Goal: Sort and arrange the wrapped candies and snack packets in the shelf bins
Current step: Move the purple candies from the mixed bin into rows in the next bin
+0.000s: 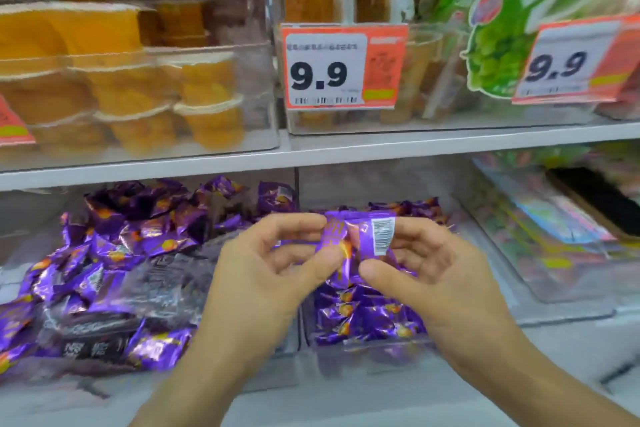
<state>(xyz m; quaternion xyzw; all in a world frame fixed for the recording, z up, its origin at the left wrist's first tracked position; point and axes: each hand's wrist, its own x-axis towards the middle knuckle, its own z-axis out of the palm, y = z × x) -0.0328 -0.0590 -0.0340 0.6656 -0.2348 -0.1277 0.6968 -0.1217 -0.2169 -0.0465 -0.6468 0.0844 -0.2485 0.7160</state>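
While both hands are meeting above the lower shelf, a purple wrapped candy (360, 236) is being held between them, its white barcode panel facing the camera. The left hand (277, 274) is pinching the packet's left end between thumb and curled fingers, and the right hand (429, 270) is gripping the right end, thumb pointing in under the wrapper and fingers curling behind it. The packet is hanging just above a clear bin (367, 354) that is holding more purple candies in rough rows. Just to the left, a second clear bin (273, 367) is holding a loose heap of the same purple wrappers (114, 246), with a few dark packets (93, 333) lying among them near the front.

Both bins are sitting on a white shelf (571, 350). To the right, a further clear bin (554, 291) is holding pale multicoloured packets, too blurred to identify. Above, a white shelf edge (415, 146) is running across the view. On that upper shelf, clear bins are showing stacked orange jelly cups (138, 100) on the left, amber packs behind a 9.9 price tag (343, 68) in the middle, and a green bag (519, 21) beside another 9.9 tag (571, 62) on the right. Both forearms are reaching in from the bottom edge, bare
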